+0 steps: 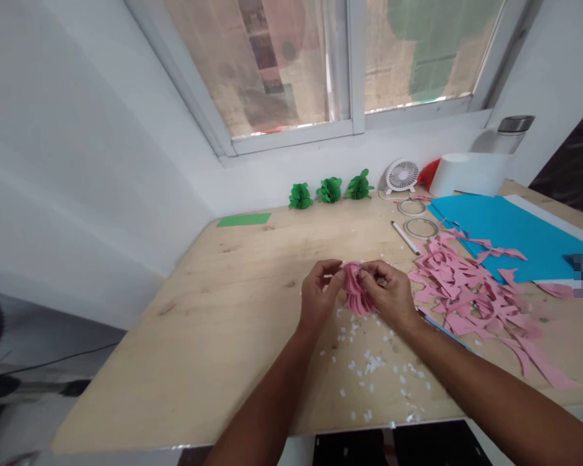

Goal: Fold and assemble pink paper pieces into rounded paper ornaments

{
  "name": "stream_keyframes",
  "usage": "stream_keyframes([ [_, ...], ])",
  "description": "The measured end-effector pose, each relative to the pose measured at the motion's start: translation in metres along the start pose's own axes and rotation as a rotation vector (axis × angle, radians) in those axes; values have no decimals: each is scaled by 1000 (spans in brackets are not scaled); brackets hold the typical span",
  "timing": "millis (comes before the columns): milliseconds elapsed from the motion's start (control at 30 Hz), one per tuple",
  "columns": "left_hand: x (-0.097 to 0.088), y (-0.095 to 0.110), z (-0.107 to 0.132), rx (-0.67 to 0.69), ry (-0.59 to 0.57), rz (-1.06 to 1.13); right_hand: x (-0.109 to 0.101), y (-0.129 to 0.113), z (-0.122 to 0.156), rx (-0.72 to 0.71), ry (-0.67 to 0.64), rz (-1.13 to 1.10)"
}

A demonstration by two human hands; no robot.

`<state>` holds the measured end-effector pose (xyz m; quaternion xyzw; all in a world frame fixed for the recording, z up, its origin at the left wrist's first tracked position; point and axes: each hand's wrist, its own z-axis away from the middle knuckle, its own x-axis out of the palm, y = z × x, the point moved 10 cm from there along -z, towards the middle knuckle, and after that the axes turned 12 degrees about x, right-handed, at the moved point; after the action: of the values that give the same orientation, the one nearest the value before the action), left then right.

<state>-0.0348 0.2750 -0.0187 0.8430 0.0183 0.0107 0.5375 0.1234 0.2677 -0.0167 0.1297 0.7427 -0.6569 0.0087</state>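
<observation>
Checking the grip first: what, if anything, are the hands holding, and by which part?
The left hand and right hand hold the layered pink paper piece near its top, one at each side.

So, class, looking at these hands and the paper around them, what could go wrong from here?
The layered pink paper, pinched between the left hand and right hand, might crease or tear if pulled. Loose white bits lie nearby and could cling to it. Pink scraps sit close to the right hand, which might brush them about.
</observation>
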Motion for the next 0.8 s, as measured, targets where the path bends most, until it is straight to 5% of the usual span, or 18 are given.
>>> stream_keyframes([
  [167, 4, 16, 1, 146, -47, -107, 1, 1, 1, -18, 8, 52],
  [433, 8, 61, 10, 568, -25, -516, 2, -15, 7, -129, 27, 179],
  [800, 9, 62, 13, 674, -2, -786, 9, -12, 9, -106, -13, 171],
])
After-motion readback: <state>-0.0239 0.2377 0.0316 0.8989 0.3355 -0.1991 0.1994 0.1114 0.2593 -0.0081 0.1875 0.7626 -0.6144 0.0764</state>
